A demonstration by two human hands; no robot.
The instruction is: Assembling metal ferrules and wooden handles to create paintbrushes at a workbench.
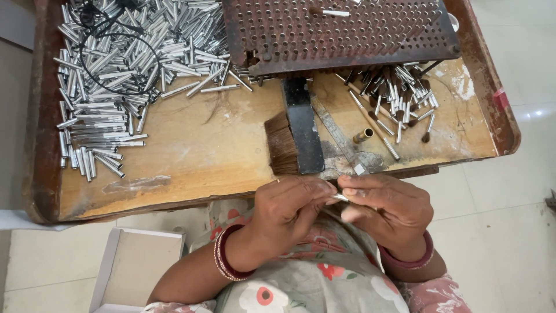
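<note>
My left hand (289, 208) and my right hand (391, 206) meet just below the front edge of a wooden tray (191, 156). Between their fingertips they pinch a small silver metal tube (340, 197). Just beyond my hands lies a bundle of brown bristle hair (282, 145) against a black block (304, 127). A big heap of loose silver tubes (127, 64) covers the tray's far left. At the far right sits a pile of tubes with dark bristle tips (399, 95).
A rusty perforated metal plate (341, 32) stands at the back of the tray. A metal ruler (339, 136) and a short brass tube (363, 135) lie by the block. A black wire (110, 52) loops over the heap. A white box (136, 269) rests on the tiled floor at lower left.
</note>
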